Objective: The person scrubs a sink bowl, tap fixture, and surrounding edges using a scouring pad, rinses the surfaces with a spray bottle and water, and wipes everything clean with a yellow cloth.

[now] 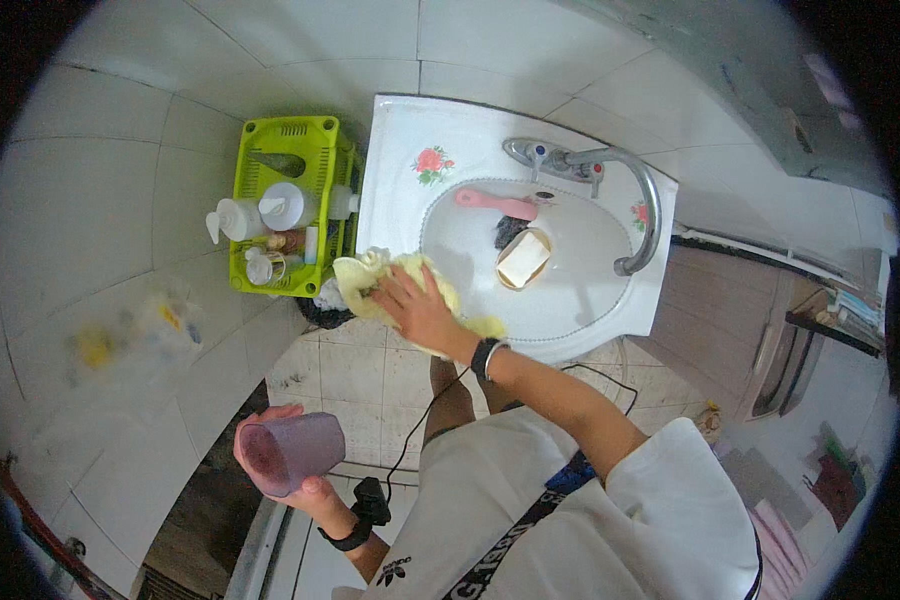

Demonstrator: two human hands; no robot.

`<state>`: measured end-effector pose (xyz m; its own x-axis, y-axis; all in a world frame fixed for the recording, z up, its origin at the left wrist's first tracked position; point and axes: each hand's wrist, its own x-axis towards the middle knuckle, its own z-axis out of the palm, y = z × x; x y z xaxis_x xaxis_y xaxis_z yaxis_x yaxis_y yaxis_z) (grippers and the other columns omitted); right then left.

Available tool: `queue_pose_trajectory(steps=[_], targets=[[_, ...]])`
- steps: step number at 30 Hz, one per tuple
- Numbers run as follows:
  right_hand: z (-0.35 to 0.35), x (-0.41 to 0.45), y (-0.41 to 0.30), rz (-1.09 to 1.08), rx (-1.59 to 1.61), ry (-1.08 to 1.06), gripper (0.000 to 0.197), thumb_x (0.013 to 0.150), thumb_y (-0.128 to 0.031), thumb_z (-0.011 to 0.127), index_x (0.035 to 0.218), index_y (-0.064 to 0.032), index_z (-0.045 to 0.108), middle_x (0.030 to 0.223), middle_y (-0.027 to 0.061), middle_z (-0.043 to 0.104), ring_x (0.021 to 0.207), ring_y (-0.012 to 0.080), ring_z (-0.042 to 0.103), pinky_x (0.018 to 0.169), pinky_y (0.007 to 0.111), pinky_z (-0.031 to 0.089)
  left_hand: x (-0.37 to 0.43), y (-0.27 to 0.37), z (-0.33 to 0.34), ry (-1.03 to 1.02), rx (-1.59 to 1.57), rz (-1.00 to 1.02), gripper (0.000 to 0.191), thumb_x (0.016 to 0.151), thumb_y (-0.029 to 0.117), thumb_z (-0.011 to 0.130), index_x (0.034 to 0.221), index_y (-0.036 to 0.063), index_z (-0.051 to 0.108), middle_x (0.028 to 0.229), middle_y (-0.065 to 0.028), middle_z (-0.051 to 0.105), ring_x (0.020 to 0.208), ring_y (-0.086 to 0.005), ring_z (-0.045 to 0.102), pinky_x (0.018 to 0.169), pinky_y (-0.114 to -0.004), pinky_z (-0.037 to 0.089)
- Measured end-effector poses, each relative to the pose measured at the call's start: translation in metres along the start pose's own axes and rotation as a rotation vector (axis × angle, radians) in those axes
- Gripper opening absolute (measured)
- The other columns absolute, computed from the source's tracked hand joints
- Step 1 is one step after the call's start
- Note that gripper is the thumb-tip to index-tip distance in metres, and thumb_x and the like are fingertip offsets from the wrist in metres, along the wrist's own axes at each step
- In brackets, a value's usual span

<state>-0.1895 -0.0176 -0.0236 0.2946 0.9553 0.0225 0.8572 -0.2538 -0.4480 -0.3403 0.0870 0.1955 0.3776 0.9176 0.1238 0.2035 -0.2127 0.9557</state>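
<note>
My left hand (313,495) grips a translucent purple plastic cup (307,448) at the lower left, its mouth tilted toward the left. With fingers laid over it, my right hand (426,311) holds a yellow cloth (357,281) against the front left rim of a white washbasin (394,202). Part of the cloth hangs past the basin's edge. Inside the bowl are a pink-handled brush (487,200) with dark bristles and a white bar of soap (525,259) in an oval dish. A chrome faucet (645,202) arches over the basin's right side.
Left of the basin stands a lime-green plastic basket (315,165) with several pump bottles and containers. A black bag (322,315) is below it. A black cable (412,427) runs in front of my legs. Tiled walls (105,195) close in the left and back.
</note>
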Motion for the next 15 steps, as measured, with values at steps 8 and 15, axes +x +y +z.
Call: queue_pose_trajectory(steps=[8,15], targets=[[-0.047,0.148,0.123,0.385,-0.236,0.449,0.053,0.079,-0.022,0.059,0.127,-0.0031,0.047,0.137,0.0149,0.042,0.135,0.0350,0.026,0.104,0.063,0.019,-0.011,-0.005,-0.006,-0.035,0.044,0.047,0.098,0.067,0.069,0.067,0.126,-0.0052,0.040,0.100,-0.0206,0.057,0.088,-0.0288,0.060,0.077,-0.040,0.050],[-0.008,0.049,0.037,0.250,-0.192,0.171,0.066,0.081,-0.046,0.057,0.139,-0.0182,0.040,0.146,0.0049,0.032,0.138,0.0387,0.016,0.098,0.070,0.024,-0.014,0.000,0.018,-0.055,0.015,-0.032,0.088,0.067,0.050,0.076,0.129,-0.0014,0.039,0.111,-0.0188,0.056,0.099,-0.0281,0.058,0.088,-0.041,0.046]])
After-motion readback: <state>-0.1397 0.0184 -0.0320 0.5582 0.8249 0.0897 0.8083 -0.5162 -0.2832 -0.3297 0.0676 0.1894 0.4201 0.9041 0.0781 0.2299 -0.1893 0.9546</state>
